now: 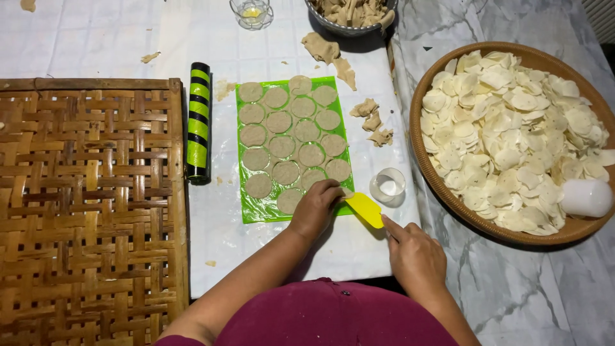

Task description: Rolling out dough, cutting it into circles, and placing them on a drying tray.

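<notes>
A green plastic sheet (246,208) lies on the white cloth, covered with several round grey-brown dough discs (282,146). My left hand (315,208) rests on the sheet's near right corner, fingers bent down onto a disc there. Whether it grips the disc is hidden. My right hand (415,256) holds a yellow scraper (365,209), its blade pointing left toward the sheet's corner beside my left hand.
A green-and-black rolling pin (198,122) lies left of the sheet. A woven bamboo tray (90,205) fills the left. A clear round cutter (387,186) and dough scraps (373,122) sit to the right. A basket (424,166) holds several pale discs. A metal bowl (349,29) and a small glass (251,13) stand at the back.
</notes>
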